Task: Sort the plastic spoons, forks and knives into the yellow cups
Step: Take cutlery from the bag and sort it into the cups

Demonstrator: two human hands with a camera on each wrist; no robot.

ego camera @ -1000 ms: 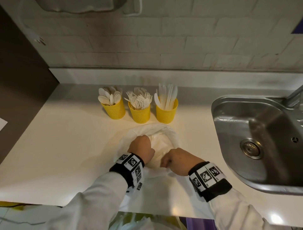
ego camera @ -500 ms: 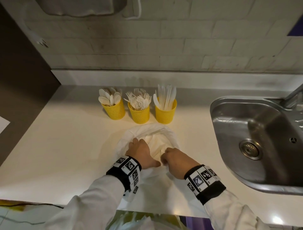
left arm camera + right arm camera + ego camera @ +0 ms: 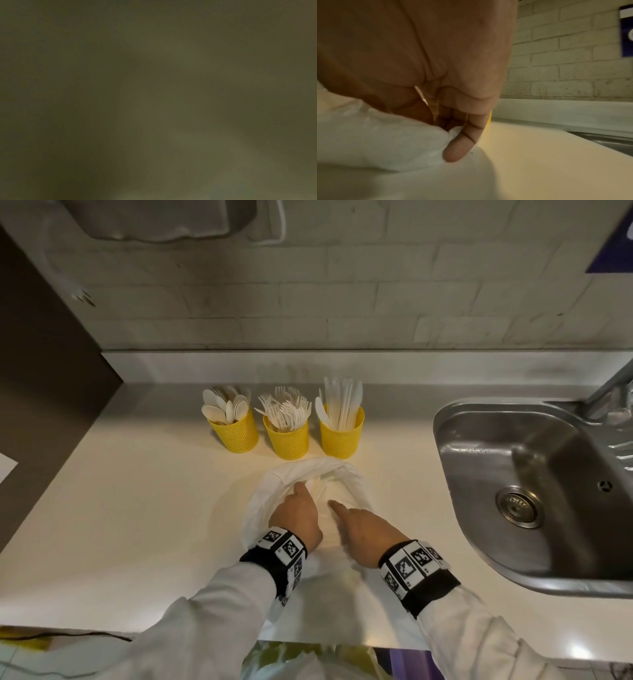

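Observation:
Three yellow cups stand in a row at the back of the counter: spoons on the left, forks in the middle, knives on the right. In front of them lies a crumpled white plastic bag. My left hand rests on the bag's left side with one straight finger reaching into its mouth. The left wrist view is dark. My right hand lies on the bag's right side, index finger pointing forward. From the right wrist, the right hand has its fingers curled into a fold of the bag.
A steel sink is set into the counter at the right, with a tap behind it. A brick wall backs the counter, and a dark panel closes off the left. The counter's front edge runs under my forearms.
Both hands were fists bunched on the bag; they have slid forward, and a finger of each now stretches out toward the bag's mouth. The cups have not moved.

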